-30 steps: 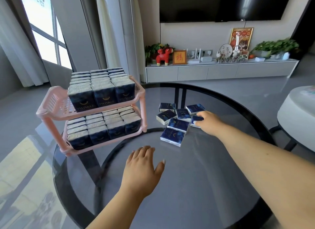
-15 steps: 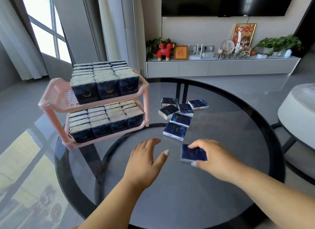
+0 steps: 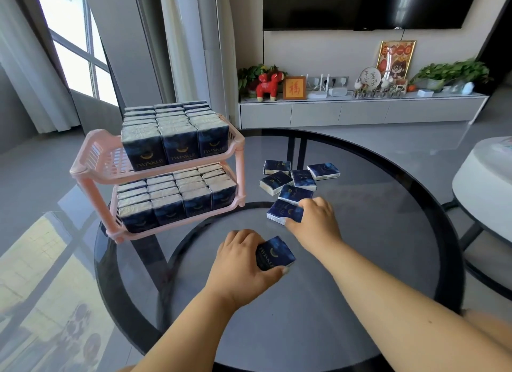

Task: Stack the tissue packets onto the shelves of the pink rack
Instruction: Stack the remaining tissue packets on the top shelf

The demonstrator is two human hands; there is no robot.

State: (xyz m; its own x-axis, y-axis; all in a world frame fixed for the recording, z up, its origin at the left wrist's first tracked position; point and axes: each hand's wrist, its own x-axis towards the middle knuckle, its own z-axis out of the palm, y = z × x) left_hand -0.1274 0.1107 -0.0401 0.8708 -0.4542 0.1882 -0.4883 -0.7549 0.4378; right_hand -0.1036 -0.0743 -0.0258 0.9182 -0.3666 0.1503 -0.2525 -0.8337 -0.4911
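Note:
The pink rack (image 3: 94,152) stands at the table's left, both shelves packed with upright dark-blue tissue packets (image 3: 177,144). Several loose packets (image 3: 302,179) lie flat to its right on the glass. My left hand (image 3: 238,266) grips one dark-blue tissue packet (image 3: 274,252) near the table's middle, thumb under its lower edge. My right hand (image 3: 315,222) rests on the nearest loose packet (image 3: 284,212), fingers curled over its right end and touching the packet behind it.
The round dark glass table (image 3: 388,233) has a black rim and black legs beneath. A white round stool (image 3: 484,183) stands at the right. A TV cabinet (image 3: 360,111) with ornaments and plants lines the far wall.
The packet passed from my right hand into my left hand. My right hand went back out to the loose pile and landed on the nearest packet.

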